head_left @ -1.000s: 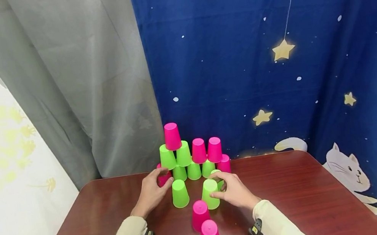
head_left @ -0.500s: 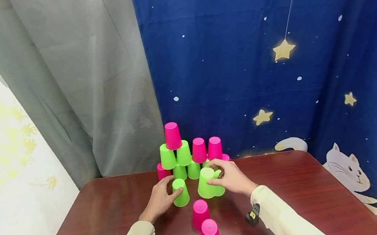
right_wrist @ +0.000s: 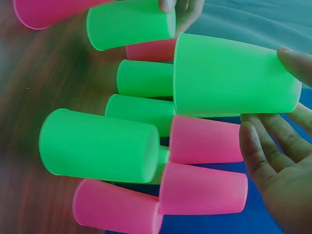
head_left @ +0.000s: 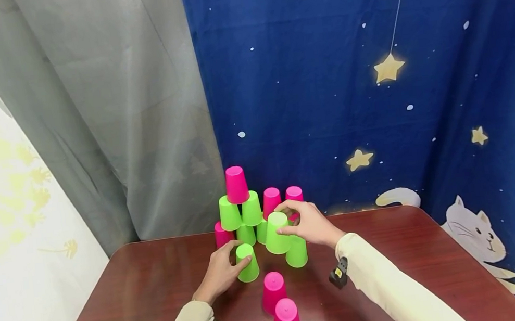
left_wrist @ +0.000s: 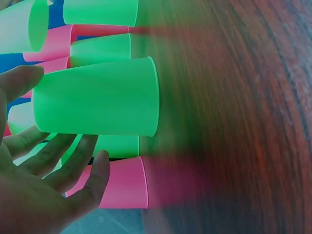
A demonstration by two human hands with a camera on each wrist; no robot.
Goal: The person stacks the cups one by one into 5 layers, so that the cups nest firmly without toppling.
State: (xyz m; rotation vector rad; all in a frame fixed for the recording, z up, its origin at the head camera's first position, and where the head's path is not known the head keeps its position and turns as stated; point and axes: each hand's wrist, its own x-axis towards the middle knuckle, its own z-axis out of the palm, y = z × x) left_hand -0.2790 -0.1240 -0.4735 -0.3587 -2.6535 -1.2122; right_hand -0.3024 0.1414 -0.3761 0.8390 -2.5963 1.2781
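My right hand pinches a lime-green cup between thumb and fingers, mouth down, raised off the table in front of the stack. In the right wrist view this held cup is gripped near its closed end. Another green cup stands mouth down on the table, with the thumb and fingers of my left hand around its upper part; the left wrist view shows thumb and fingers on opposite sides of that cup. A third green cup stands below my right hand.
Behind the hands rises a stack of pink and green cups, with one pink cup on top at the left. My right hand partly hides its right side. Two pink cups stand in line nearer the front of the brown table. Curtains hang behind.
My right hand has lifted its green cup up and away, uncovering the green cup behind it. My left hand has moved right and closed around the left green cup.
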